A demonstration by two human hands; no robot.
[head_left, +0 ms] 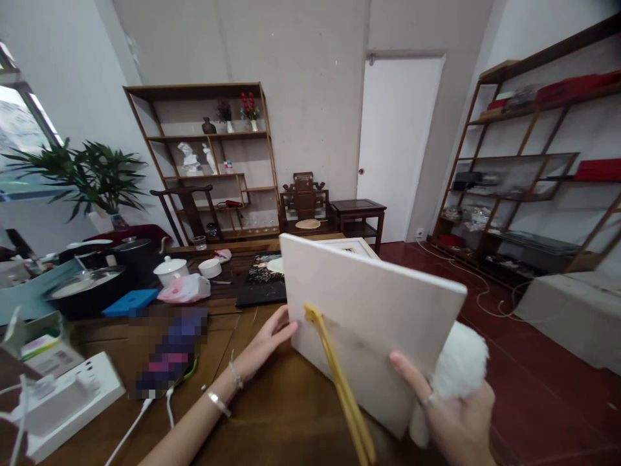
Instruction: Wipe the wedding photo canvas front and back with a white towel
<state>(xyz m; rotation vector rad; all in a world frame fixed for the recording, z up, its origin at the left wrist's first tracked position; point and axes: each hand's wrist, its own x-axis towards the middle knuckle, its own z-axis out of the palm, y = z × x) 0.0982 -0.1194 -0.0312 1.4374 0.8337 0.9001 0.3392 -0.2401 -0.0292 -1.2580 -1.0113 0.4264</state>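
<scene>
A white rectangular panel (369,304), like a blank canvas board, stands tilted on the wooden table (272,414) in front of me. My left hand (269,336) rests on its left edge with fingers wrapped against it. My right hand (451,414) grips the panel's lower right corner, thumb on its face, and also holds a white fluffy tuft (460,366) behind it. A yellow stick-like handle (342,382) slants across the panel's front toward me; which hand holds it is hidden.
On the table's left sit a dark pan (82,288), a white lidded pot (171,268), a blue box (130,301), a pink bag (187,288), a white power strip (63,401) and cables. A dark picture (262,278) lies behind the panel. Shelves, chairs and a door stand beyond.
</scene>
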